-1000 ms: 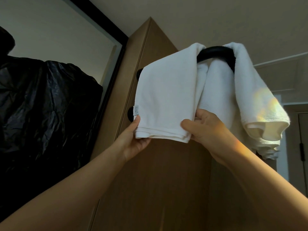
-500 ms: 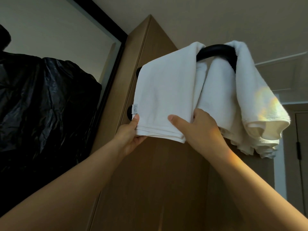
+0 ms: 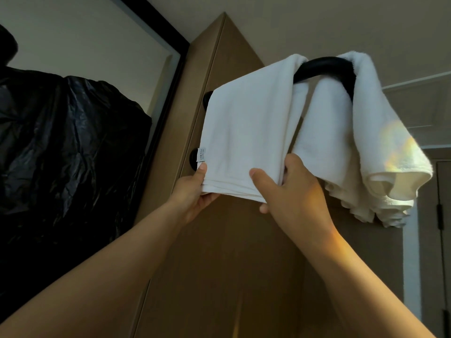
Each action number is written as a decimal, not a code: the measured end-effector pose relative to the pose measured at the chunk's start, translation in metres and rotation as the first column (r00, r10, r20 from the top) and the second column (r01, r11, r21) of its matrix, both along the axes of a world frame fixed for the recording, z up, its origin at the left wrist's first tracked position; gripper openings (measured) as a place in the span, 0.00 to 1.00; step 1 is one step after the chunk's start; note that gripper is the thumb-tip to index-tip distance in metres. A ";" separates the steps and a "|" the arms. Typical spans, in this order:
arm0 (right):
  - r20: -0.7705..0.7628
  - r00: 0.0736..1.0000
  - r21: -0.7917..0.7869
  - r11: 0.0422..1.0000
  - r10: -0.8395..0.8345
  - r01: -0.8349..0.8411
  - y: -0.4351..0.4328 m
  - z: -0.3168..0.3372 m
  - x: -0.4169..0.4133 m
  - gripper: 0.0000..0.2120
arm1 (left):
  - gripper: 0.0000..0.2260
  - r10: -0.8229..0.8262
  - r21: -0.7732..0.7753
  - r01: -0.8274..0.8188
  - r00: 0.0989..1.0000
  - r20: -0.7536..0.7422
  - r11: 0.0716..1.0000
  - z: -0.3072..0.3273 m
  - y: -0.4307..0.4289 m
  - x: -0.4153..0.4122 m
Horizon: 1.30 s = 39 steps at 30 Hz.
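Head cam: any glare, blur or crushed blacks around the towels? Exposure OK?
Head view: dim overall; a warm, rainbow-tinted light patch falls on the fluffy towel and the wrist of the right hand. Head view: the smooth towel that it and the left hand grip is sharp, no motion blur. Head view: the black plastic sheet is near-crushed, faint glints only; cabinet edges converge upward, wide-angle.

Two towels hang over the rail (image 3: 324,68), which stands out from the cabinet side (image 3: 219,264) behind it. The left towel (image 3: 246,132) lies over the left part of the rail, and the right towel (image 3: 380,132) over its right end, just beside the first. The left hand (image 3: 192,191) holds the lower left corner of the left towel, directly under its label (image 3: 202,154). The right hand (image 3: 290,191) holds the lower right corner. A plastic sheet (image 3: 68,147) hangs to the left of the cabinet, and a door (image 3: 444,215) is at the far right, further behind.
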State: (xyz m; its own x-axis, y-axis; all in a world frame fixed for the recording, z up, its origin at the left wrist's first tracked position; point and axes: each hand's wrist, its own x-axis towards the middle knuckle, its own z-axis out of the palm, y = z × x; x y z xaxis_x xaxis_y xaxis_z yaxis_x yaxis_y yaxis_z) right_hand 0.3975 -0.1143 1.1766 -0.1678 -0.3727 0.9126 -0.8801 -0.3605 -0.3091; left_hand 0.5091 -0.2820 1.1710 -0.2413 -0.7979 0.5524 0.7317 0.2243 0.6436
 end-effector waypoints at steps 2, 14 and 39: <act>0.030 0.999 0.020 0.999 0.041 -0.041 0.001 -0.002 -0.003 0.11 | 0.13 0.026 -0.007 -0.026 1.000 0.014 1.000 0.000 0.000 0.000; 0.097 0.995 0.096 0.995 0.023 -0.032 0.006 0.004 -0.007 0.16 | 0.13 0.039 0.024 -0.041 0.996 0.074 0.999 0.000 0.009 0.004; -0.122 0.992 -0.153 0.988 -0.045 0.026 0.007 0.048 -0.004 0.20 | 0.28 0.866 -0.820 -0.384 0.437 0.243 0.423 0.066 0.048 0.012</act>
State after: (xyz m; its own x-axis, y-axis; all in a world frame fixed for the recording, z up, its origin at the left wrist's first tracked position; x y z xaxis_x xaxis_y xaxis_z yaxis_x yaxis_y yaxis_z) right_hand 0.3940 -0.1071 1.2243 -0.0600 -0.2253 0.9724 -0.9214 -0.3623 -0.1408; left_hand 0.5210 -0.2343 1.2366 -0.2483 -0.4005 0.8820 -0.2903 0.8994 0.3267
